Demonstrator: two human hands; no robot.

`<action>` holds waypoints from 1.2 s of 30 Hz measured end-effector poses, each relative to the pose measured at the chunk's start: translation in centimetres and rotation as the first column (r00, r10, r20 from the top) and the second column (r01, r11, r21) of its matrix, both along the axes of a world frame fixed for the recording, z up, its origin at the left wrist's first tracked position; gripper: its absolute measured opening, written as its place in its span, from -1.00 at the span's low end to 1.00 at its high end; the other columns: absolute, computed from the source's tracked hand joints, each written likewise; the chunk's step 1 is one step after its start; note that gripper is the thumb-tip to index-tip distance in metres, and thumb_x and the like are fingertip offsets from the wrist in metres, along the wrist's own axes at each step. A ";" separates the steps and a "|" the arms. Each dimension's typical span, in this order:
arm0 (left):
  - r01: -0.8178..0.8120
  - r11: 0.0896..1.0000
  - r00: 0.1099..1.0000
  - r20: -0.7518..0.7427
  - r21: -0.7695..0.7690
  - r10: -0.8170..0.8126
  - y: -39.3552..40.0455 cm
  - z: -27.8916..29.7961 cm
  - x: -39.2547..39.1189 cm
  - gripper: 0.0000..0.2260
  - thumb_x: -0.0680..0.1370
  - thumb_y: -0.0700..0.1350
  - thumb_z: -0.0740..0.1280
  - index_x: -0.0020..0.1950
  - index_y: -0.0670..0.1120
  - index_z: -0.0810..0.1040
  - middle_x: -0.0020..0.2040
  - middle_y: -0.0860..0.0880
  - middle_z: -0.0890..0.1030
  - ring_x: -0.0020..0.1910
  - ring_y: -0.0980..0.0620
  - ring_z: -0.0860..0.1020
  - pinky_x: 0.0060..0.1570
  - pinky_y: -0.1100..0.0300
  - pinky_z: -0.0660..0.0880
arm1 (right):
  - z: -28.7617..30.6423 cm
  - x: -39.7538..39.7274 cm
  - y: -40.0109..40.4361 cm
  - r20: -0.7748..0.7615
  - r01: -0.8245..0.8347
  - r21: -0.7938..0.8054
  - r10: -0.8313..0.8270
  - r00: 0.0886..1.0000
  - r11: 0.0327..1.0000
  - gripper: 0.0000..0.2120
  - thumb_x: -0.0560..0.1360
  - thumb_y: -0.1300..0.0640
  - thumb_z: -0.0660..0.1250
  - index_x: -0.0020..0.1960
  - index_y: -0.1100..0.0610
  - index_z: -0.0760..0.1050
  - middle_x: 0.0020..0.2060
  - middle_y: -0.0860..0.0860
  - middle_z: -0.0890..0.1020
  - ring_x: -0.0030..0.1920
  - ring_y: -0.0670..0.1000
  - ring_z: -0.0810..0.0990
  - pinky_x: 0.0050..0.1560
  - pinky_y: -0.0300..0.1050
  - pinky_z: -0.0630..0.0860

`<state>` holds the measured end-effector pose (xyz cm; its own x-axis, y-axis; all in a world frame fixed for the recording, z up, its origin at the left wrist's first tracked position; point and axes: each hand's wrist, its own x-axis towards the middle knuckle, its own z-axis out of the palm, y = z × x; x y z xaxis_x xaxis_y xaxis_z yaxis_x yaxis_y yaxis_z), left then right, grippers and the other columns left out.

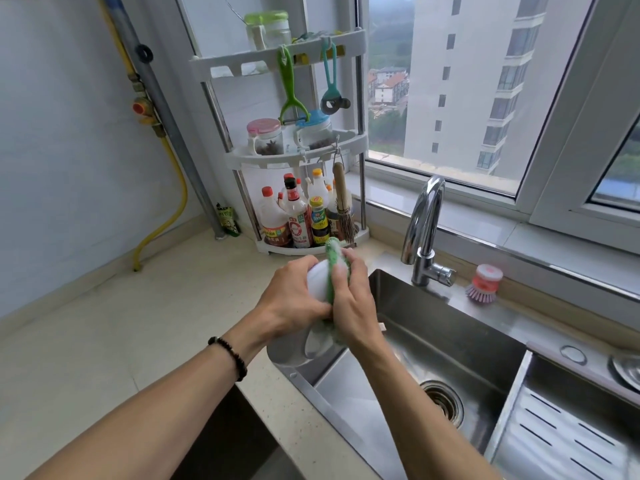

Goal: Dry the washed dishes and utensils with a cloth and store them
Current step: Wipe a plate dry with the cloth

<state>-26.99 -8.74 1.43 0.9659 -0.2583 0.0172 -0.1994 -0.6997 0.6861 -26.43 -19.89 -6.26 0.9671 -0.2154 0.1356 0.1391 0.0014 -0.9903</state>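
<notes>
The steel sink (450, 344) is the anchor here. Over its near-left corner the left hand (294, 299) grips a white bowl (317, 278), fingers curled round it, while the right hand (349, 303) presses a green cloth (333, 252) against it. Just below sits another pale dish (294, 351), seemingly undried. I'd judge drying midway, storing not begun.

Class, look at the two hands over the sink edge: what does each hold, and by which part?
The left hand grips a white bowl by its outer side; the right hand presses a green cloth against it.
</notes>
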 end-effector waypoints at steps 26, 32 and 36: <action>0.203 0.979 0.954 -0.232 0.026 -0.191 -0.2 2.5 -0.2 -0.69 0.30 -0.17 0.61 -0.01 -0.05 0.64 -0.07 -0.04 0.69 -0.08 -0.04 0.68 -0.05 -0.04 0.66 | 3.1 0.8 -5.1 -0.057 -0.111 -0.299 0.099 0.993 0.948 -0.38 0.36 -0.29 0.24 -0.35 0.32 0.55 -0.49 0.16 0.51 -0.47 0.02 0.42 -0.40 -0.09 0.34; 0.073 0.997 0.991 -0.116 0.030 -0.069 -1.0 1.1 0.3 -0.71 0.24 -0.20 0.55 -0.07 -0.07 0.64 -0.13 -0.04 0.70 -0.13 -0.04 0.68 -0.08 -0.08 0.65 | 3.1 -0.5 -2.7 0.091 -0.062 -0.309 0.094 0.991 0.949 -0.63 0.61 -0.14 0.19 0.38 -0.07 0.35 0.11 -0.02 0.56 0.02 0.01 0.58 0.05 -0.02 0.53; 0.068 0.997 0.997 -0.032 0.045 -0.066 -1.0 0.9 -0.5 -0.67 0.27 -0.23 0.58 -0.02 -0.07 0.62 -0.10 -0.01 0.66 -0.15 0.02 0.64 -0.21 0.14 0.62 | 2.2 -1.1 -2.6 0.029 -0.048 -0.069 0.050 0.998 0.996 -0.76 0.61 -0.24 0.10 0.07 -0.37 0.54 0.14 -0.12 0.59 0.12 -0.01 0.59 0.17 0.08 0.53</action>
